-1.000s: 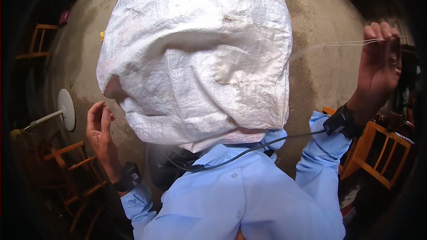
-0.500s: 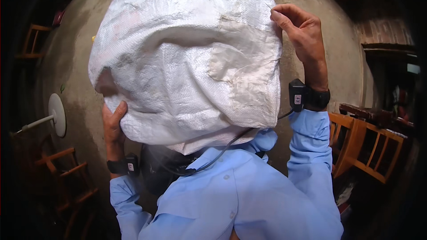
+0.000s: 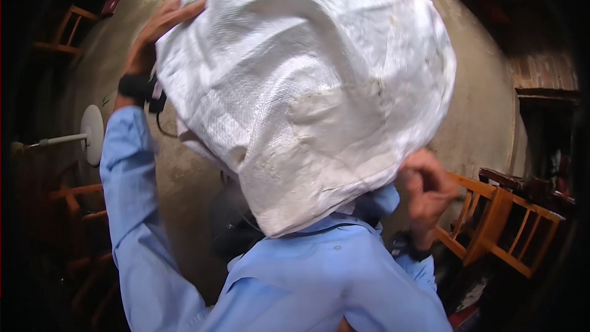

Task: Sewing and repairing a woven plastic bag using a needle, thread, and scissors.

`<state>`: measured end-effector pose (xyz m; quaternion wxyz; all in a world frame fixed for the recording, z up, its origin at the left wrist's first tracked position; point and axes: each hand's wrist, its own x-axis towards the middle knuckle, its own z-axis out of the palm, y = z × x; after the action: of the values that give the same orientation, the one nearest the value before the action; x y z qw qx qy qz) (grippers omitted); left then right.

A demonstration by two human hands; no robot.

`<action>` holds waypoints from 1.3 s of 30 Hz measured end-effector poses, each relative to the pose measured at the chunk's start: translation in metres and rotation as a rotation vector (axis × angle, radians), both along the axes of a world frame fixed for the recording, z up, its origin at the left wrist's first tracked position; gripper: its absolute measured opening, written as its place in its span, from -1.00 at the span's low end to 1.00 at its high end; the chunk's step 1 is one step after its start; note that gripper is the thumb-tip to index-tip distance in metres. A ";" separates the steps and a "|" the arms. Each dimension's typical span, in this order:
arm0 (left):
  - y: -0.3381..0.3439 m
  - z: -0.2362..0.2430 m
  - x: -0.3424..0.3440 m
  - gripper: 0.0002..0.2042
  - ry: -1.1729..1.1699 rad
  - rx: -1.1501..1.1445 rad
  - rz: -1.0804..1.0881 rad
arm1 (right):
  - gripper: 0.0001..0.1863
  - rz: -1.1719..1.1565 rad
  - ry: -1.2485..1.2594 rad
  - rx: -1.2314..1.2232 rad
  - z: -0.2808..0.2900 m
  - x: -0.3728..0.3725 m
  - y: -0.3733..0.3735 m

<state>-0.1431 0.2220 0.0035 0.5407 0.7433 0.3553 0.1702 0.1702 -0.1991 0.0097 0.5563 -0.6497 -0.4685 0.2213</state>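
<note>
A large white woven sack (image 3: 258, 80) fills the middle of the view, held up in front of my chest. A beige cloth patch (image 3: 335, 110) lies on its face, wrinkled along with the weave. My left hand (image 3: 165, 21) grips the sack's upper left edge, fingers over the fabric and thumb hidden. At the lower right edge of the sack is my right hand (image 3: 426, 192), its fingers curled together in a pinch. That hand is blurred, and whatever it may hold is too small to make out.
Wooden chairs stand at the right (image 3: 491, 221) and lower left. A round white disc on a pole (image 3: 92, 135) is at the left, over a concrete floor (image 3: 476, 92). Something black (image 3: 230, 218) sits below the sack. Dark cables run from devices at my wrists.
The sack has turned and shifted up and right. My left hand has gone from its lower left to its upper left edge. My right hand has dropped from the upper right to the lower right.
</note>
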 end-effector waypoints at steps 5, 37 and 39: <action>0.029 -0.033 0.045 -0.51 0.054 0.057 -0.122 | -0.96 0.218 0.180 -0.169 0.007 -0.013 -0.016; -0.233 -0.031 0.011 -0.57 0.142 0.786 -0.576 | -0.84 0.431 -0.291 -0.042 -0.032 -0.052 0.107; -0.234 -0.030 0.010 -0.62 0.094 0.796 -0.541 | -0.84 0.449 -0.301 -0.090 -0.028 -0.054 0.102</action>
<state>-0.1330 -0.0123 -0.0260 0.2224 0.9651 0.0804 0.1127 0.1165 -0.0967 -0.0182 0.3879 -0.5793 -0.6679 0.2604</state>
